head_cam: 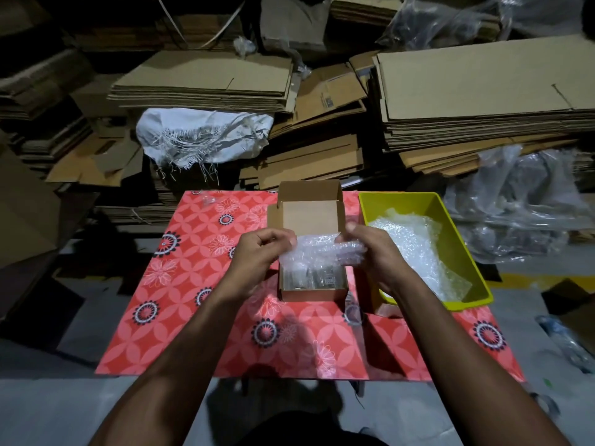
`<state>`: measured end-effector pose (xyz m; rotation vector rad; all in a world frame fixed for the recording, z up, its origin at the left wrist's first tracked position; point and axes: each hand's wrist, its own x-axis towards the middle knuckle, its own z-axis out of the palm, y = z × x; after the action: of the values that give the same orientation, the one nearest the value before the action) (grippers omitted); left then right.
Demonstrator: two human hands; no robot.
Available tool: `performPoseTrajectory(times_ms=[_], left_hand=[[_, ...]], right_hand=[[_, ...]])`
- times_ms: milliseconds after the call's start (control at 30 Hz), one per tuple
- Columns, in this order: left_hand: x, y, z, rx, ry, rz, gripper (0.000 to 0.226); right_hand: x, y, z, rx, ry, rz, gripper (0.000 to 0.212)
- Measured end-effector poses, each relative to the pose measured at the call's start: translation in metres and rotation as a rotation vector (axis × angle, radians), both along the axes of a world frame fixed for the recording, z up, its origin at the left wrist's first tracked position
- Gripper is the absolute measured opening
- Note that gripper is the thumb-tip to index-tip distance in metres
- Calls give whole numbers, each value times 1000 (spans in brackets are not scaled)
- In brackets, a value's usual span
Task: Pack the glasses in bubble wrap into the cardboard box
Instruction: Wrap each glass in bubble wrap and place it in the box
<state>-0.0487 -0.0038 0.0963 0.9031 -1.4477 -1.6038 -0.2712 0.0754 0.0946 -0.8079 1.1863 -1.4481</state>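
- Head view: both hands meet over the open cardboard box (311, 284), which stands on the table (180, 284) under a red flowered cloth, a little right of its middle.
- The left hand (257, 252) holds the left end of a bubble-wrapped bundle (317, 252); its grip is narrow, fingers curled round the wrap with the thumb on top.
- The right hand (375, 252) holds the bundle's right end, its grip likewise closed on the wrap, fingertips pointing left.
- The bundle lies roughly level, just above the box's opening; whether it touches the rim cannot be told, and the glass inside it is not clearly visible.
- Inside the box, near its front wall, lie more clear wrapped items (310, 278), too blurred to count.
- The box's lid flap stands upright at the far side.
- Just to the right of the box sits a yellow-green tub (463, 252) holding a loose heap of bubble wrap (415, 249).
- Beyond the table, stacks of flattened cardboard (483, 91) fill the far side, with a white woven sack (203, 136) at far left of centre and crumpled clear plastic sheeting (521, 204) at right.
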Motion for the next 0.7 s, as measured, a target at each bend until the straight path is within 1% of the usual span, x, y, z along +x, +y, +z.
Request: performPoseTrajectory(times_ms=[33,67,100,133,200,233,267,300,367,400,467,533,600,700], left_hand=[[1,-1,-2,-33,-50,-15,14],[3,-2,-4,-28,-73,-21,25],[4,-3,-5,1,-80,-6,31],[5,-4,-5,7,-96,10,31],[10,-8,-7,-47,-167,16,12],[12,-7,-7,-58,-186,1,7],[13,-5,-6,-62,-191,-17,14],[13,-4,-6,-57,-187,-37,20],[12,1,-1,-61,-182,-66,20],[11,4,1,-65,-182,-78,18],[11,3,2,-48,-166,-88,16],[12,0,2,20,-89,-61,14],[11,-1,0,121,-5,-44,12],[5,3,-2,241,78,-28,21]], right_hand=[[-1,2,-2,-29,134,20,10],[-3,2,-4,-43,233,31,14],[-5,2,-8,-36,288,43,23],[-6,4,-8,-17,295,44,33],[-9,4,-9,10,279,52,53],[-10,4,-9,26,298,56,56],[-10,4,-9,25,307,66,51],[-10,4,-9,15,306,66,40],[-5,4,-6,14,261,56,15],[-3,3,-6,29,219,58,13],[-3,4,-4,65,164,111,18],[-4,5,-2,112,122,154,27],[-5,4,-2,135,27,136,32],[-2,1,-5,149,-139,78,34]])
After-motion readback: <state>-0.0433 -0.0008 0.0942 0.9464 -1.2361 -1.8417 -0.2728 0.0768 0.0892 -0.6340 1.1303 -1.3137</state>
